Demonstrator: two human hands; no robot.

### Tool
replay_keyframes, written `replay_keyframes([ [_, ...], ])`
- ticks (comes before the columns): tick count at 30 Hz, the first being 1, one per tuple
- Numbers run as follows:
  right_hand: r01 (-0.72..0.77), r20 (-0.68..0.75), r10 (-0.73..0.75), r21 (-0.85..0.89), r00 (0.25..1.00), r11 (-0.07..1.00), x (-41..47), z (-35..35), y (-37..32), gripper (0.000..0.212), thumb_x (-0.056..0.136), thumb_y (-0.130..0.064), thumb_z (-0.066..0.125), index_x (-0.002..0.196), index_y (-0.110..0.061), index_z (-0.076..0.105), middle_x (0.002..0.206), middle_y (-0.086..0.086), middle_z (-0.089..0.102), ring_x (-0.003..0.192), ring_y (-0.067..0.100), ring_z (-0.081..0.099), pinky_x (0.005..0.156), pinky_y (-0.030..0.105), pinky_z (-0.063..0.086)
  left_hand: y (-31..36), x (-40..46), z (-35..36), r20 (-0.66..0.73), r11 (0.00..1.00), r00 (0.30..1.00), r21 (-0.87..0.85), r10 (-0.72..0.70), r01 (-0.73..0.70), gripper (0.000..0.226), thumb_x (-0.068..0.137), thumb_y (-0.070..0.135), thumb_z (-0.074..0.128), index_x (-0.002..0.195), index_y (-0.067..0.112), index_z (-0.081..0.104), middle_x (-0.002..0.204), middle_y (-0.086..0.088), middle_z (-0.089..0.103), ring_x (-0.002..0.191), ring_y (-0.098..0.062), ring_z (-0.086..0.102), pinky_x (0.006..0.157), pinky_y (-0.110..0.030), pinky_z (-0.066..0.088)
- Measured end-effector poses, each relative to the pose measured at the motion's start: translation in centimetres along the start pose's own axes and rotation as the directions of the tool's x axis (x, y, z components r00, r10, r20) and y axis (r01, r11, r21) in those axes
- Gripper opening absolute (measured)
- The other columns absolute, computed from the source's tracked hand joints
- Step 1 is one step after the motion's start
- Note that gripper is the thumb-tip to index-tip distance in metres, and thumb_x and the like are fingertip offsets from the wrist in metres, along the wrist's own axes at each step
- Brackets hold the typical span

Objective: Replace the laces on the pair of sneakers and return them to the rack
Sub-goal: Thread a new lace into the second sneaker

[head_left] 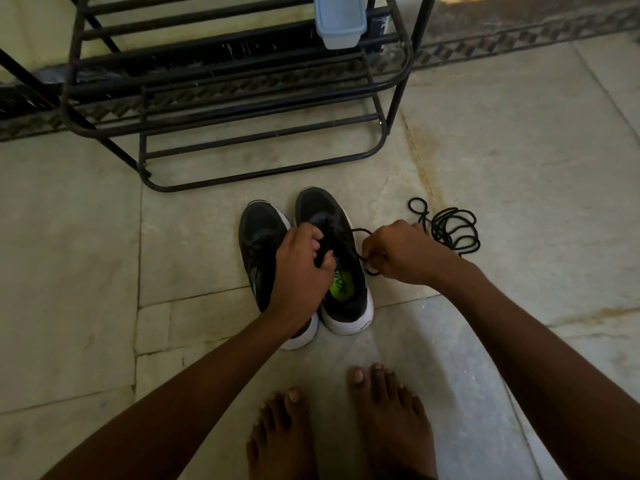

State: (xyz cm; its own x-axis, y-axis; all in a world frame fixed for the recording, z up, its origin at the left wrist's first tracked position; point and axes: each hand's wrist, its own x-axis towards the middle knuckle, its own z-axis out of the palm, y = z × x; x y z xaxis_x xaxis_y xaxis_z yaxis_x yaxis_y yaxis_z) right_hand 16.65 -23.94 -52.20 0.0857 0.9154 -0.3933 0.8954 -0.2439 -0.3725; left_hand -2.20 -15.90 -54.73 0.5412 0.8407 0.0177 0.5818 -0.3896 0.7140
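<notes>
Two black sneakers with white soles stand side by side on the floor, toes toward the rack. My left hand (pixel 299 268) lies across the left sneaker (pixel 258 237) and grips the tongue area of the right sneaker (pixel 341 289), which shows a green insole. My right hand (pixel 398 252) pinches a black lace (pixel 360 233) that loops out from the right sneaker's eyelets. A loose pile of black laces (pixel 450 230) lies on the floor just right of my right hand.
A black metal shoe rack (pixel 242 133) stands behind the sneakers, its lower tiers bare. A pale blue plastic container (pixel 339 22) sits on an upper tier. My bare feet (pixel 346 427) are on the stone floor below the sneakers.
</notes>
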Motion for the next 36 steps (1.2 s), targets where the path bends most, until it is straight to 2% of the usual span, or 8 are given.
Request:
replay_keyframes([
  [6, 0.086, 0.294, -0.067, -0.055, 0.954, 0.995, -0.4, -0.6, -0.7, 0.02, 0.086, -0.013, 0.065, 0.098, -0.019, 0.08, 0.099, 0.006, 0.076, 0.099, 0.023, 0.065, 0.084, 0.042, 0.057, -0.3, 0.0, -0.1, 0.029, 0.999, 0.999, 0.008, 0.04, -0.041, 0.027, 0.084, 0.013, 0.079, 0.103, 0.017, 0.06, 0.103, 0.006, 0.052, 0.086, -0.003, 0.053, 0.079, -0.001, 0.04],
  [11, 0.01, 0.061, -0.005, -0.073, 0.998, 0.997, 0.9, -0.4, -0.4, 0.021, 0.088, -0.017, 0.06, 0.074, -0.018, 0.044, 0.077, 0.007, 0.055, 0.078, 0.032, 0.061, 0.07, 0.047, 0.058, -0.3, -0.1, -0.4, 0.032, 0.999, 0.998, -0.006, 0.05, -0.05, 0.027, 0.084, 0.012, 0.079, 0.103, 0.015, 0.061, 0.104, 0.005, 0.054, 0.088, -0.004, 0.053, 0.08, -0.002, 0.041],
  [14, 0.021, -0.184, -0.034, -0.068, 0.982, 0.997, 1.9, -0.1, -0.9, 0.021, 0.093, -0.02, 0.061, 0.104, -0.017, 0.044, 0.098, 0.01, 0.053, 0.091, 0.033, 0.058, 0.073, 0.046, 0.053, -0.2, -0.2, -0.5, 0.031, 0.999, 0.998, -0.003, 0.046, -0.046, 0.027, 0.085, 0.013, 0.079, 0.105, 0.015, 0.061, 0.104, 0.004, 0.056, 0.089, -0.005, 0.055, 0.078, -0.004, 0.042],
  [18, -0.052, -0.121, 0.027, -0.207, 0.992, 0.977, 3.5, 0.6, -0.9, 0.044, 0.091, -0.019, 0.066, 0.133, -0.018, 0.05, 0.13, 0.013, 0.044, 0.12, 0.037, 0.043, 0.095, 0.058, 0.046, 0.0, -0.3, -0.6, 0.032, 1.0, 0.999, -0.015, 0.021, -0.021, 0.031, 0.086, 0.013, 0.079, 0.11, 0.014, 0.06, 0.105, 0.003, 0.057, 0.089, -0.005, 0.054, 0.078, -0.003, 0.043],
  [27, 0.225, -0.321, -0.122, 0.309, 0.939, 0.924, 1.3, -5.2, -1.5, 0.008, 0.098, -0.014, 0.063, 0.093, -0.01, 0.069, 0.072, -0.005, 0.068, 0.066, 0.009, 0.066, 0.067, 0.041, 0.058, 0.8, 0.0, -1.1, 0.066, 0.998, 0.997, -0.062, 0.033, -0.029, 0.048, 0.087, 0.022, 0.08, 0.13, 0.015, 0.06, 0.119, 0.002, 0.06, 0.064, -0.007, 0.059, 0.072, -0.013, 0.051],
  [30, 0.038, -0.393, 0.01, 0.114, 0.919, 0.993, -3.7, 0.2, -2.5, 0.05, 0.102, -0.029, 0.057, 0.144, -0.006, 0.042, 0.117, 0.011, 0.07, 0.105, 0.005, 0.065, 0.087, 0.047, 0.053, 1.9, 1.1, -1.6, 0.259, 0.939, 0.962, -0.345, 0.089, 0.006, 0.069, 0.089, 0.015, 0.079, 0.148, 0.021, 0.045, 0.125, 0.005, 0.067, 0.058, -0.011, 0.062, 0.063, -0.021, 0.054],
  [33, 0.022, 0.039, -0.032, 0.218, 0.999, 0.976, -10.9, 9.7, -7.5, 0.069, 0.107, -0.047, 0.033, 0.15, -0.029, -0.017, 0.168, 0.015, 0.013, 0.154, 0.034, 0.017, 0.122, 0.054, 0.022, 2.5, 2.8, -2.0, 0.322, 0.877, 0.941, -0.476, 0.102, 0.067, 0.04, 0.091, 0.01, 0.077, 0.128, 0.016, 0.063, 0.098, -0.005, 0.074, 0.063, -0.01, 0.063, 0.065, -0.029, 0.055],
  [36, 0.098, -0.322, -0.026, 0.211, 0.946, 0.973, -3.9, 0.1, -3.4, 0.031, 0.106, -0.038, 0.049, 0.129, -0.017, 0.05, 0.115, 0.014, 0.069, 0.106, 0.02, 0.066, 0.093, 0.051, 0.054, 2.8, 4.6, -2.2, 0.223, 0.815, 0.974, -0.557, -0.037, 0.159, 0.007, 0.096, 0.009, 0.07, 0.098, 0.013, 0.075, 0.08, -0.005, 0.071, 0.06, -0.006, 0.059, 0.058, -0.024, 0.049],
])
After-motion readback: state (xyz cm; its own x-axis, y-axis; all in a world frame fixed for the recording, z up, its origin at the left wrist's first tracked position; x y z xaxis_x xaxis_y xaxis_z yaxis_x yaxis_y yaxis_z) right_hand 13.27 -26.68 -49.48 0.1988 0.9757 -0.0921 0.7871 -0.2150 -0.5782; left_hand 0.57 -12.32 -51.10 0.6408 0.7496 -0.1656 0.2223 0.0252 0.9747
